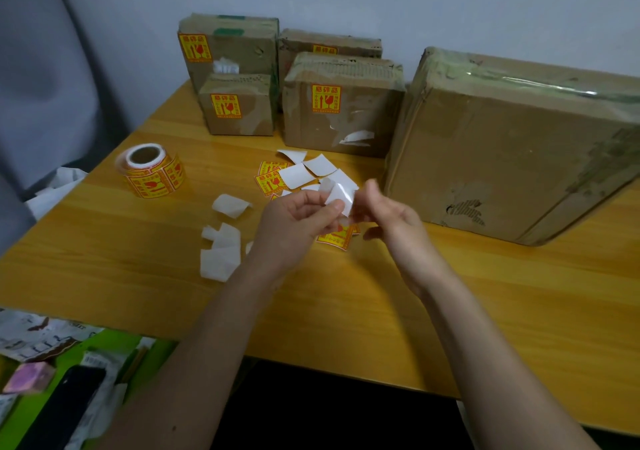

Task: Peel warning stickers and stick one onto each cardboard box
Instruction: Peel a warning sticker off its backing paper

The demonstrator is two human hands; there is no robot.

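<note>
Both hands meet over the middle of the wooden table [104, 262]. My left hand [294, 221] pinches a white backing paper [341, 196], and my right hand [391, 217] pinches its other edge; the sticker's printed face is hidden. A yellow-and-red warning sticker [334, 238] lies on the table under the hands. A sticker roll [152, 172] stands at the left. Several small cardboard boxes at the back carry stickers: [235, 103], [341, 103], [228, 44], [329, 44]. The big box [512, 144] at the right shows no sticker.
Loose stickers [270, 177] and white backing papers [304, 170] lie behind the hands. More peeled backings [221, 252] lie left of my left wrist. Below the table's near-left edge there are papers and a dark phone [65, 404] on a green surface.
</note>
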